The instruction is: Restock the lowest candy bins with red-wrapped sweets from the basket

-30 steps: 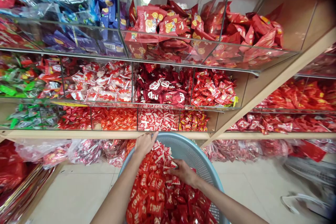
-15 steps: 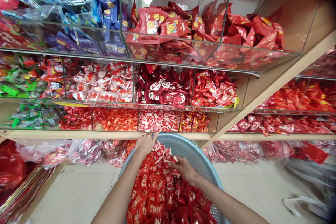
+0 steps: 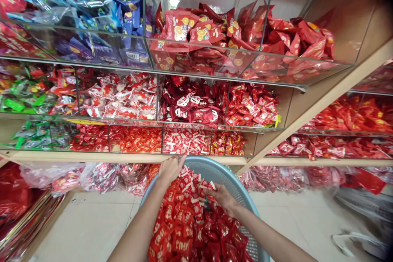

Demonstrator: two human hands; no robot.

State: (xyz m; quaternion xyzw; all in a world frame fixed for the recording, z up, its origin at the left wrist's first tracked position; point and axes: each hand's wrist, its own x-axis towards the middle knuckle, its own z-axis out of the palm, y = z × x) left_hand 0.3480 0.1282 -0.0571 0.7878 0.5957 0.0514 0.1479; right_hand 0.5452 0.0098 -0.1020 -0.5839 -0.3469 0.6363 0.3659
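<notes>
A blue-grey plastic basket (image 3: 245, 200) full of wrapped candies stands below the shelf front. My left hand (image 3: 170, 170) is closed over its far-left rim, right by the wooden shelf edge, with the fingertips hidden. Inside the basket, my right hand (image 3: 223, 197) curls its fingers round some small red-and-white wrapped candies (image 3: 190, 182); how many is hidden. Orange-red candies (image 3: 172, 217) fill the left part of the basket, and darker red ones (image 3: 221, 233) lie at the near right. A small dark-green thing (image 3: 207, 203) shows just below the right fingers.
Clear-fronted shelf bins rise ahead, holding red orange-print packets (image 3: 184, 28), dark red candies (image 3: 190, 102) and red-and-white candies (image 3: 186, 141). Under the shelf, plastic bags of candy (image 3: 100, 177) line the tiled floor (image 3: 92, 221). A grey basket-like object (image 3: 365, 204) sits blurred at the right.
My right hand has shifted slightly right within the basket, and the candies by its fingers have moved. The dark-green thing now shows there. My left hand keeps its place on the rim.
</notes>
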